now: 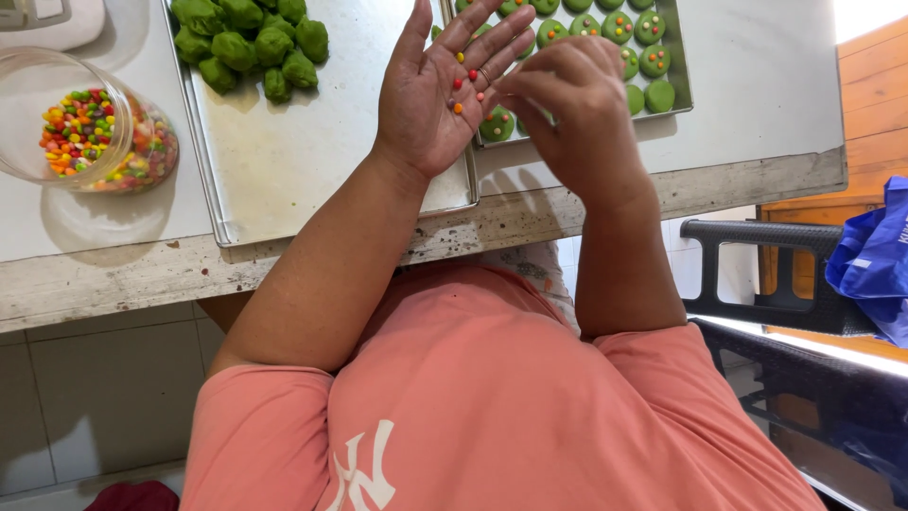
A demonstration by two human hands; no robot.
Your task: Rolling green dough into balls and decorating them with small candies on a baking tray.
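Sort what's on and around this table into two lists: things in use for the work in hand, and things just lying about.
In use:
left hand, open, palm up
small candies on that palm
right hand, picking at them
flat green cookies
green dough balls
candy jar

Lying about:
blue bag
black chair

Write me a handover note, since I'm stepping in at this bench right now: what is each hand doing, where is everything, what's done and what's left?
Left hand: open, palm up, with a few small coloured candies lying on it.
Right hand: fingertips pinched at the left palm, picking at a candy; whether one is gripped cannot be seen.
Right tray: flattened green cookies, most already topped with candies.
Left tray: a pile of plain green dough balls at the far end, the rest bare.
Glass jar of mixed candies lies on its side, far left.
Done: most flattened cookies are decorated. Left: the dough balls are unflattened and undecorated.
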